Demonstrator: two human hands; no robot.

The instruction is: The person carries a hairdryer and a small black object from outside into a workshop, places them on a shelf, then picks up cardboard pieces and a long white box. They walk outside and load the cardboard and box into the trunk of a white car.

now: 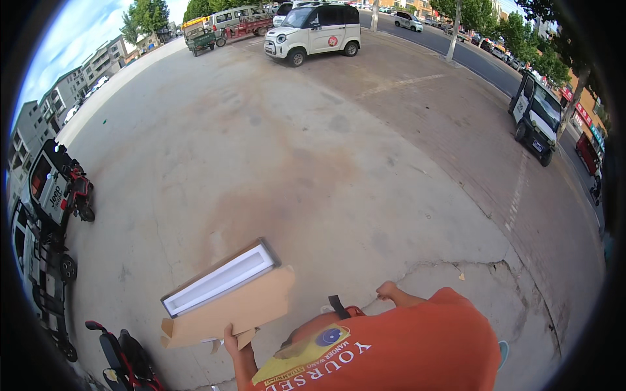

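At lower left of the frame, the left hand [230, 339] grips the cardboard box [225, 296], long axis running up-right; the right hand [386, 290] is closed, empty, well apart.

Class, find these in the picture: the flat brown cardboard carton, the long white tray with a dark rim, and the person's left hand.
Flat brown cardboard carton [228, 313], head view, its broad top face.
Long white tray with a dark rim [218, 279], head view, its white inside.
Left hand [231, 338], head view, the knuckles at the carton's lower edge.
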